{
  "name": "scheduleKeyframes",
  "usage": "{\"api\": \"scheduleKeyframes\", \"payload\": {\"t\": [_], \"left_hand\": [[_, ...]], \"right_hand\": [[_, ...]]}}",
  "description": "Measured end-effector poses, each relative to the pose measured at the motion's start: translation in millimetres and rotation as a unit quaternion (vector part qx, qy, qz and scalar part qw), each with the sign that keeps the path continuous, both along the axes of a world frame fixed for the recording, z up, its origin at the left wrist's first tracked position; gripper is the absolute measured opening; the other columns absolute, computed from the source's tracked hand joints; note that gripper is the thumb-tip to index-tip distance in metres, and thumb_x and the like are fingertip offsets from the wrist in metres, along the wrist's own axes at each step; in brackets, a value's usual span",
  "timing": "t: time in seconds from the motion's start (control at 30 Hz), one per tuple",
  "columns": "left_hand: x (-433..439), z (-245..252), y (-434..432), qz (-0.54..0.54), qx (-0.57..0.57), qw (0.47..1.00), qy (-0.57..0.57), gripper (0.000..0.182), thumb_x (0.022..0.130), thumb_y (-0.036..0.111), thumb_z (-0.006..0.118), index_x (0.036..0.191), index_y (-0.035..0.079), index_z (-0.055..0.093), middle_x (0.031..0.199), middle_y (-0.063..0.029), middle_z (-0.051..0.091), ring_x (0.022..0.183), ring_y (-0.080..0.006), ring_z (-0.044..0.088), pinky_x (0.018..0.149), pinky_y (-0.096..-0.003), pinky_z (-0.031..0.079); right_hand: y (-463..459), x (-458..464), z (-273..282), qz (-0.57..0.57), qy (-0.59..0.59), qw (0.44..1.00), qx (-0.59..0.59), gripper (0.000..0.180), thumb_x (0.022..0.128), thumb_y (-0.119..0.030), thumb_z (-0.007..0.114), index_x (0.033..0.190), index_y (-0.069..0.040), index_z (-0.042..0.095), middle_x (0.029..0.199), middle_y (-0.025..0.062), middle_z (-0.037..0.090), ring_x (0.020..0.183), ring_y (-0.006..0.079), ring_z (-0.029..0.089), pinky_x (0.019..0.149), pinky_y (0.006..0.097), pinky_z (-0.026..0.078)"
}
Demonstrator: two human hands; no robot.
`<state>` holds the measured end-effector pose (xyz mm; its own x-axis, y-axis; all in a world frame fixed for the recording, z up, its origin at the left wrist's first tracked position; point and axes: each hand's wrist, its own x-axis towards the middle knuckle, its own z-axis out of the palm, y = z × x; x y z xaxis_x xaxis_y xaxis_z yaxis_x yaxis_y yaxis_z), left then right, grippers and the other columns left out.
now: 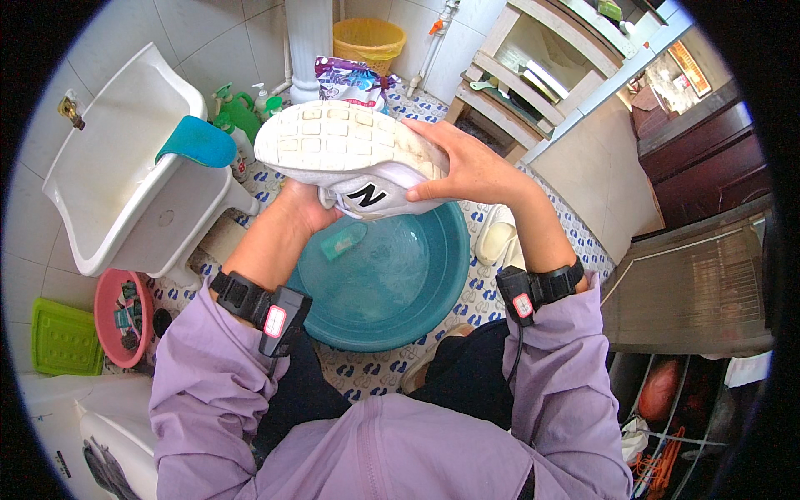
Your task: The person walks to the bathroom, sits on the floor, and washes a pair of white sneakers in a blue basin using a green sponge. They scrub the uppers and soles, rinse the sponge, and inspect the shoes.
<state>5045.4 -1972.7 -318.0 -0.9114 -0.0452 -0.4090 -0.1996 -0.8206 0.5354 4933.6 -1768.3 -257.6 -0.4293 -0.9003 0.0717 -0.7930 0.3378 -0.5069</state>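
A white New Balance sneaker (pixel 350 150) is held up on its side, its dirt-marked sole turned upward and outward. My right hand (pixel 465 162) grips one end, fingers over the sole and thumb on the side. My left hand (pixel 307 205) holds the shoe from below near the opening; most of its fingers are hidden by the shoe. Beneath stands a round teal plastic basin (pixel 447 294) with water in it. A green brush or block (pixel 344 242), its exact kind unclear, lies in the water. Black devices are strapped around both wrists.
A white washboard sink (pixel 159 212) with a teal cloth or pad (pixel 197 142) stands left, above a pink basin (pixel 104 319). Green bottles (pixel 237 112), a detergent bag (pixel 350 81) and a yellow bin (pixel 369 40) are behind. White shoes (pixel 497 236) stand right of the teal basin.
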Motion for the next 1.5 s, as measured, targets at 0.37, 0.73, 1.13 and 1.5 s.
{"api": "scheduleKeyframes", "payload": {"t": [0.37,0.73,1.13,1.5], "left_hand": [[2.4,7.9,4.8,0.029,-0.007,0.999,-0.022,0.049,0.094,0.046,0.04,0.122,0.009,0.056,0.119,-0.0128,0.062,0.106,-0.0279,0.062,0.087,-0.0475,0.053],[-0.1,0.9,0.5,0.01,0.017,1.0,0.01,0.049,0.094,0.046,0.04,0.122,0.009,0.056,0.12,-0.0132,0.061,0.107,-0.0287,0.061,0.089,-0.048,0.052],[-0.7,-3.6,-1.7,0.008,0.015,1.0,-0.004,0.05,0.094,0.048,0.041,0.122,0.009,0.056,0.12,-0.0123,0.061,0.108,-0.0288,0.061,0.089,-0.0506,0.051],[2.1,5.7,2.4,0.015,0.009,1.0,-0.01,0.049,0.094,0.046,0.04,0.123,0.009,0.056,0.121,-0.0126,0.061,0.108,-0.0287,0.061,0.089,-0.0488,0.051]], "right_hand": [[0.1,1.4,1.3,-0.003,-0.01,1.0,0.005,0.095,0.065,-0.048,0.079,0.14,-0.006,0.039,0.118,0.0173,0.052,0.112,0.0302,0.05,0.096,0.0363,0.039],[-0.3,0.8,-0.9,0.001,-0.009,1.0,-0.003,0.094,0.065,-0.049,0.079,0.14,-0.006,0.039,0.123,0.0185,0.051,0.116,0.0312,0.049,0.099,0.0375,0.038],[0.2,2.2,-0.5,-0.001,-0.007,1.0,-0.004,0.095,0.065,-0.05,0.079,0.14,-0.006,0.039,0.121,0.0178,0.051,0.115,0.031,0.049,0.098,0.0373,0.038],[0.2,1.5,-3.2,0.002,0.016,1.0,-0.02,0.093,0.065,-0.046,0.079,0.139,-0.005,0.04,0.113,0.0221,0.054,0.109,0.0348,0.052,0.097,0.038,0.04]]}}
